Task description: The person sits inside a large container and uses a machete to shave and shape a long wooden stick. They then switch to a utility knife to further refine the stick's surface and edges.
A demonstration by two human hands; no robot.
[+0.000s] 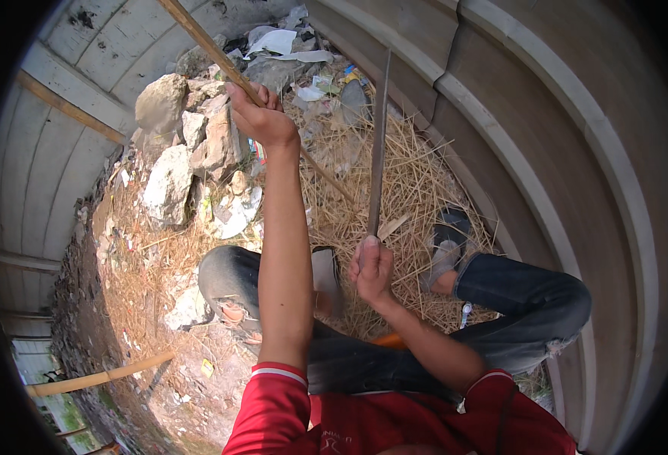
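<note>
My left hand, held out ahead, is closed around a thin wooden pole, perhaps bamboo. The pole slants from the upper edge down past my wrist to the straw-like strips, where its lower end rests near the pile. My right hand grips a long, narrow, dark-bladed machete, its handle hidden in the fist. The blade points up and away, apart from the pole. Pale dry strips lie heaped beyond my right hand and between my feet.
Large pale rocks are piled left of my left arm, with plastic litter behind them. A corrugated metal wall curves along the right. Board panels stand at the left. Another pole lies at lower left. My bent legs frame the strips.
</note>
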